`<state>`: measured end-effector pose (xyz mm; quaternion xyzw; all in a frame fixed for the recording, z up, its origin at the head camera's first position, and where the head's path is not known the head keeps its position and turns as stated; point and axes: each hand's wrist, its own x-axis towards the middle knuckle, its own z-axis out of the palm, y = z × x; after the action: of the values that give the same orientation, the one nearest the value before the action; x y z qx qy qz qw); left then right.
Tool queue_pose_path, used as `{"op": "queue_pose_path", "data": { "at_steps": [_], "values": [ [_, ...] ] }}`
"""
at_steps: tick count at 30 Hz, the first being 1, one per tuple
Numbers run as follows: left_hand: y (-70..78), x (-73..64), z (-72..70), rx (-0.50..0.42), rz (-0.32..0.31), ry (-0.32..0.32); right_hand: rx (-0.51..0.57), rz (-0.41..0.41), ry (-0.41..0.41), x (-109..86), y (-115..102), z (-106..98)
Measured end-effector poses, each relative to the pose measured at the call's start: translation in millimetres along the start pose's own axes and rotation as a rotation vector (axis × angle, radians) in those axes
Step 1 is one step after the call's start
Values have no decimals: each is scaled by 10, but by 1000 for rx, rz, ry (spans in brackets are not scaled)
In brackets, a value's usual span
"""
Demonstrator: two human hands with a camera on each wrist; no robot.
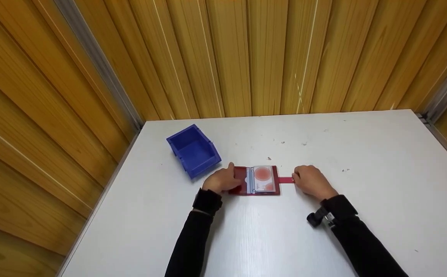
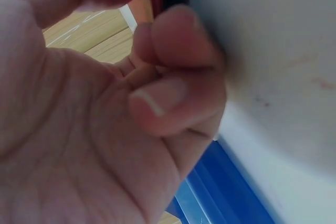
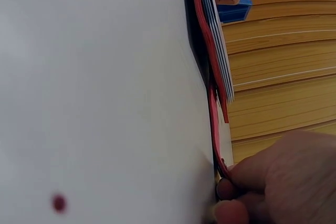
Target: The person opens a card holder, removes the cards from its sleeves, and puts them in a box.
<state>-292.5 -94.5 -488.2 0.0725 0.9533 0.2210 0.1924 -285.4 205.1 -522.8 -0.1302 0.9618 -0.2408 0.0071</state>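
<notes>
Black sleeves [image 1: 367, 244] slanted forward and inward over the white tabletop [image 1: 269, 234]. Mid-tabletop, an opened red card holder [image 1: 262, 182] lay between both hands. Its left cover was gripped by the left hand [image 1: 220, 181], thumb over it, fingers curled. Knuckles upward, the right hand [image 1: 311, 181] tightly pinched its strap's [image 1: 286, 180] end. Beyond the left hand sat a blue bin [image 1: 194, 153].

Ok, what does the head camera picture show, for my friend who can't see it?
A person's left hand holds an open red wallet at a white table, while the right hand pinches the end of the wallet's strap. A blue bin sits just beyond the left hand, with a wooden-looking wall behind.
</notes>
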Motion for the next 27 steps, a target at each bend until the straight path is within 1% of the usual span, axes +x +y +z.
{"op": "queue_pose_path", "data": {
  "at_steps": [3, 8, 12, 16, 20, 27],
  "values": [
    [30, 22, 27, 22, 11, 13, -4, -2, -12, -14, 22, -32],
    [115, 43, 98, 70, 60, 60, 2, 14, -40, -31, 108, -120],
    [195, 68, 175, 108, 102, 102, -20, 19, -54, -47, 181, -197],
    [265, 85, 235, 146, 137, 123, -39, 22, -63, -72, 242, -256],
    [297, 86, 270, 157, 154, 137, -45, 31, -81, -85, 278, -287],
    [293, 72, 279, 162, 164, 165, -51, 45, -84, -80, 292, -297]
  ]
}}
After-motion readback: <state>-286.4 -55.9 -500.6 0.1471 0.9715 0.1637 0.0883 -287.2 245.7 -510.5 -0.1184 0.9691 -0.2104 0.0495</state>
